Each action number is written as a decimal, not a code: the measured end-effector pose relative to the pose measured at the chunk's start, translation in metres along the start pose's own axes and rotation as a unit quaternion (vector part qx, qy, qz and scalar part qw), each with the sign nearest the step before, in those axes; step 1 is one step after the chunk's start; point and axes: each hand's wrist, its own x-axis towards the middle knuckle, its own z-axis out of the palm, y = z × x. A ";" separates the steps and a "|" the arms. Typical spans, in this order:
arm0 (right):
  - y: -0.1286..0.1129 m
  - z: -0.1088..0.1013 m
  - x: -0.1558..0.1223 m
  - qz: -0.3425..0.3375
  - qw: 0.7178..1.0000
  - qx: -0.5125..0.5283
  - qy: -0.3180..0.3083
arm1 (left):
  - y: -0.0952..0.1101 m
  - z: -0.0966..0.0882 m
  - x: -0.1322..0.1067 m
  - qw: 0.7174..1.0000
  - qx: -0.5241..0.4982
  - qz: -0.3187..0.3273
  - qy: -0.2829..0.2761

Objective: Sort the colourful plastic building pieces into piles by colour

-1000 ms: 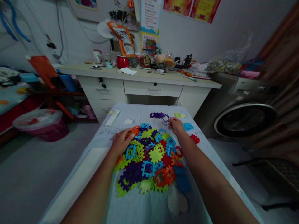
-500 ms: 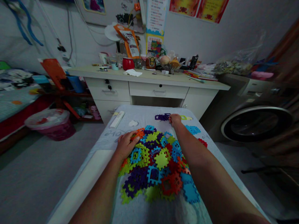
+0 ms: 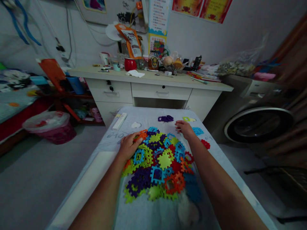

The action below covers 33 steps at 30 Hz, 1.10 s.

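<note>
Leaning over the covered table (image 3: 144,112), we have both hands at a heap of toothed foam pieces (image 3: 158,163) in green, blue, purple, red and orange. Our left hand (image 3: 128,145) lies flat on the heap's left edge, fingers loosely spread, the tips touching an orange piece (image 3: 142,134); it grips nothing. Our right hand (image 3: 184,128) hovers palm down at the heap's far right corner, fingers loosely extended and, as far as we can see, empty.

Small groups lie apart from the heap: purple pieces (image 3: 165,118) beyond the right hand, a yellow-green piece (image 3: 189,119) just beside them, a blue piece (image 3: 198,131) and a red piece (image 3: 205,144) to the right of the wrist. From that we judge the hands to be between pieces, with the choosing of one in hand.

Lifting a single piece would call for a pinch on an edge lying free on top, since the toothed edges overlap and may drag neighbours along. The heap sits between our forearms, nearer than both hands.
</note>
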 end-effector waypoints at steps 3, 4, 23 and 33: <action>0.009 -0.016 -0.022 -0.060 0.986 -0.144 -0.066 | 0.002 -0.001 0.000 1.000 0.002 -0.005 0.000; 0.011 -0.021 -0.028 -0.079 0.974 -0.193 -0.088 | 0.002 -0.001 0.000 1.000 0.002 -0.006 0.000; 0.012 -0.037 -0.045 -0.178 0.960 -0.167 -0.135 | 0.000 -0.001 0.000 1.000 -0.005 -0.006 -0.011; 0.017 -0.047 -0.019 -0.163 0.981 -0.088 0.052 | 0.001 0.000 0.001 1.000 -0.001 -0.005 -0.001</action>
